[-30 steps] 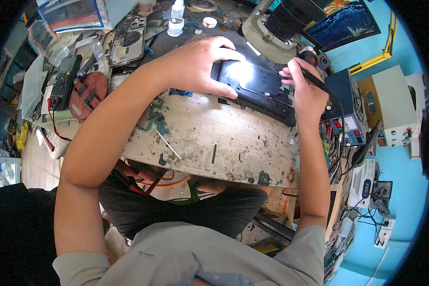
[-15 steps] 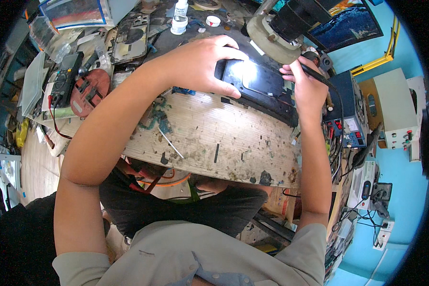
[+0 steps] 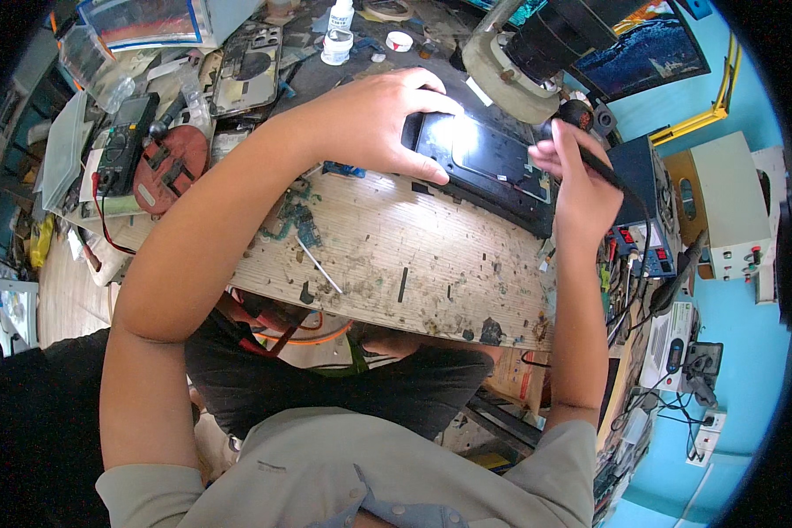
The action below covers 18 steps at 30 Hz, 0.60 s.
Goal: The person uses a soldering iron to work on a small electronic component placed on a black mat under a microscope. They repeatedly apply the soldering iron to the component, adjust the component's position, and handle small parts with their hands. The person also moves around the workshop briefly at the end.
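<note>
Left hand: gripping left end of black flat device, thumb on near edge | Right hand: blurred, closed around black corded tool, tip indistinct | Device: on workbench, between hands, brightly lit

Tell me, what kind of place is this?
It looks like a repair workshop, probably for small electronics. There's a meter on the left, the left hand holds a flat black device, and the right hand holds a corded tool.
</note>
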{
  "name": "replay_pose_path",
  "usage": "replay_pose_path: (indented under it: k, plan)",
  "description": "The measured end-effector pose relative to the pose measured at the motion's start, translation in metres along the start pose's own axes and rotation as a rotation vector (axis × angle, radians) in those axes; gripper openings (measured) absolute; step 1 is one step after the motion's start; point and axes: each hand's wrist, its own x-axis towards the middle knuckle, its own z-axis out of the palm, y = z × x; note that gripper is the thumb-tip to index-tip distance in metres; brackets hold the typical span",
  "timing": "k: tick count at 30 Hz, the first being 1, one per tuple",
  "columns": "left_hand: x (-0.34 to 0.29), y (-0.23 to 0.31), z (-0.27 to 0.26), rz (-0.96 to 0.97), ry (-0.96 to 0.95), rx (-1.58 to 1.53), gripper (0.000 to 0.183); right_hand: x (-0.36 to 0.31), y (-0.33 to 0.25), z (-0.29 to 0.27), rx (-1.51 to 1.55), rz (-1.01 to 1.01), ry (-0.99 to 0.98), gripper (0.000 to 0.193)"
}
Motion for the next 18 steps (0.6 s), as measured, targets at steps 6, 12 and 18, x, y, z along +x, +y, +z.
replay_pose_path:
  k: [6, 12, 18]
  plan:
    - [0.001, 0.0, -0.001, 0.01, 0.008, -0.005, 0.082, -0.062, -0.024, 0.002, 0.033, -0.057, 0.001, 0.02]
    - [0.001, 0.001, -0.001, 0.01, 0.01, -0.001, 0.081, -0.082, -0.029, 0.003, -0.09, -0.189, -0.007, 0.02]
    - [0.0, 0.002, 0.0, 0.013, 0.021, 0.001, 0.082, -0.083, -0.016, 0.004, -0.073, -0.22, -0.051, 0.017]
